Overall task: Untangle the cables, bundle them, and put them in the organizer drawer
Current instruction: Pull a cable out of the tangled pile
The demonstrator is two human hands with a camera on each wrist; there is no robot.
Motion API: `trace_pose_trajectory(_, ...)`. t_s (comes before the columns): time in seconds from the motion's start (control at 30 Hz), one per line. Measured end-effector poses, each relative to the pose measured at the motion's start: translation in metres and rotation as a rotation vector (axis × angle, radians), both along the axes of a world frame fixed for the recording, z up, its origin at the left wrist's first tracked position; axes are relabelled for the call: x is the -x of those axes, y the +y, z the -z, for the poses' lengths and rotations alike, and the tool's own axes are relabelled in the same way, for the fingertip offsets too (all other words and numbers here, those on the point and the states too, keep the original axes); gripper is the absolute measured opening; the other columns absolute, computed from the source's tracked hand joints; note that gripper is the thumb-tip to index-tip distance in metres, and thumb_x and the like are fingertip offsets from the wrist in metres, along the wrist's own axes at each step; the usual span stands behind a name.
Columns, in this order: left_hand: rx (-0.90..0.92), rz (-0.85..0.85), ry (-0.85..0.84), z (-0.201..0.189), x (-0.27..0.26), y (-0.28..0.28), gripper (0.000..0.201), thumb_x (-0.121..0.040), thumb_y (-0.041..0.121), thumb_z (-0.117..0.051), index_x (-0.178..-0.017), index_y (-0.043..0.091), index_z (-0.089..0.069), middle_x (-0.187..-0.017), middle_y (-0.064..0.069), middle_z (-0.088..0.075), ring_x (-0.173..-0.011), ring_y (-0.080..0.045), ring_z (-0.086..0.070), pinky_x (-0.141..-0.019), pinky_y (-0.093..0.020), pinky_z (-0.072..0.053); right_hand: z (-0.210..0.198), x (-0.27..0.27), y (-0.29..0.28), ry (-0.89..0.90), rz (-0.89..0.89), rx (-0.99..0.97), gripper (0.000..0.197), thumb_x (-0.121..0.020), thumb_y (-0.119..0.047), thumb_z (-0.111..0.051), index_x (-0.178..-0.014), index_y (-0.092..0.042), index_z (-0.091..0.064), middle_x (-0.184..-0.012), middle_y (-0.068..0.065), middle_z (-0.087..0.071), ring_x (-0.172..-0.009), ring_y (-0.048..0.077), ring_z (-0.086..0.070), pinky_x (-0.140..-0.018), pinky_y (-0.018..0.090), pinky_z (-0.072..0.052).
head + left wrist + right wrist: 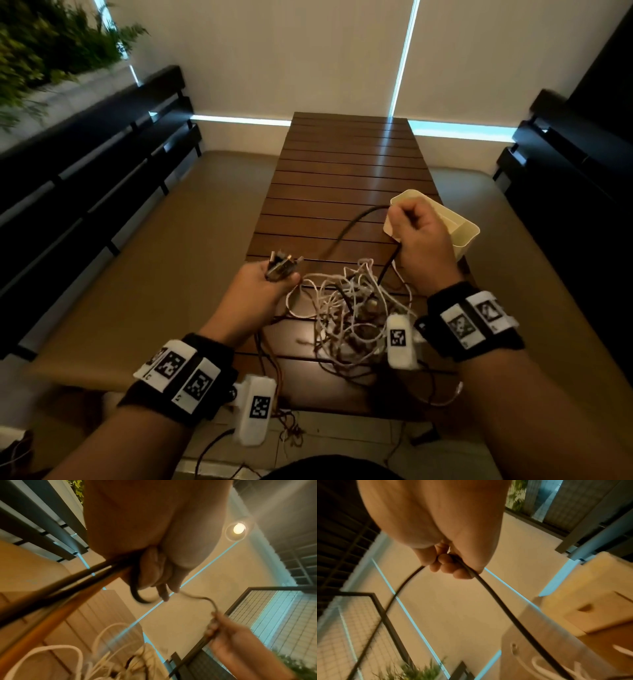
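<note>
A black cable (pixel 356 216) arcs between my two hands above the wooden table (pixel 342 171). My left hand (pixel 279 275) grips coiled loops of that cable with plug ends sticking up; in the left wrist view its fingers (pixel 154 572) curl round the black loops (pixel 135 589). My right hand (pixel 407 222) is a fist round the same cable, which drops from it into the tangle of white and brown cables (pixel 346 311). The right wrist view shows the fingers (pixel 448 565) wrapped on the cable (pixel 498 601). The cream organizer drawer (pixel 466 236) stands just behind my right hand.
Dark slatted benches (pixel 85 164) run along both sides of the narrow table. Some thin cables (pixel 287 425) hang over the table's near edge toward the floor. The cream drawer (pixel 590 599) fills the right of the right wrist view. Plants (pixel 41 44) grow at far left.
</note>
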State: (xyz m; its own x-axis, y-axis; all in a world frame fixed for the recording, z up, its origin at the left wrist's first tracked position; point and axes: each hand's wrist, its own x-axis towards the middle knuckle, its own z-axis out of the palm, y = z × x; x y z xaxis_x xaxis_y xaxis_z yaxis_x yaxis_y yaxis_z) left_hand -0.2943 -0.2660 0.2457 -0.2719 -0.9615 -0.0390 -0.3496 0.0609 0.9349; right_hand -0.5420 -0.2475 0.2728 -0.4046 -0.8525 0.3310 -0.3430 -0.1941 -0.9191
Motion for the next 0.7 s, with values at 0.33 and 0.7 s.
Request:
trace_pose_trajectory(0.33, 0.177, 0.063, -0.023, -0.027, 0.02, 0.005, 0.012, -0.097, 0.023, -0.063, -0.097, 0.015, -0.071, -0.071, 0.007, -0.061, -0.049, 0.004, -0.046, -0.051, -0.014, -0.037, 0.032, -0.021, 0.014, 0.512, -0.324, -0.047, 0.004, -0.093, -0.013, -0.064, -0.096, -0.014, -0.068, -0.092, -0.009, -0.051, -0.084, 0.003, -0.052, -0.072, 0.012, -0.042)
trace_pose_trajectory(0.7, 0.184, 0.093, 0.086, -0.036, 0.034, 0.016, 0.021, -0.096, 0.023, -0.063, -0.076, 0.019, -0.059, -0.053, 0.013, -0.048, -0.048, -0.004, -0.039, -0.051, -0.022, -0.036, 0.047, -0.032, 0.04, 0.24, -0.31, -0.18, 0.017, -0.103, -0.027, -0.049, -0.091, -0.022, -0.06, -0.081, -0.005, -0.057, -0.07, 0.002, -0.052, -0.064, 0.014, -0.041)
